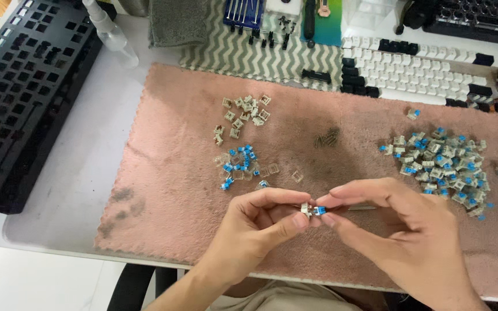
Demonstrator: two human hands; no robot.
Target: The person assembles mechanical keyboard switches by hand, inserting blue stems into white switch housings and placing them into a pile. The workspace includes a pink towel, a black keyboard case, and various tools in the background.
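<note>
While both hands met over the near edge of the mat, the scene stood as follows.

Switch: a small keyboard switch [312, 210] was held in the air between the two hands, just above the pink mat [168, 190], in the lower middle of the view.
Direction: its long axis lay roughly level, left to right; the pale housing faced the left hand and the blue part faced the right hand.
Left hand: the left hand [255, 222] had thumb and forefinger pinched together on the pale end of the switch.
Right hand: the right hand [387, 224] had its fingertips clamped on the blue end; a thin metal tool [361, 207] lay along its fingers, its tip hidden.
Mat: on it lay a pile of blue-topped switches [442, 164] to the right, a group of pale housings [243, 112] at upper left, a cluster of blue and clear parts [240, 164] below that, and a few small springs [327, 138] in the middle.
Surface: a white table [87, 173] carried the mat, with a striped cloth [249, 55] beyond it.
Surroundings: a black keyboard frame [24, 92] lay at the left, rows of white and black keycaps [410, 69] at upper right, and a spray bottle [110, 31] at upper left.
</note>
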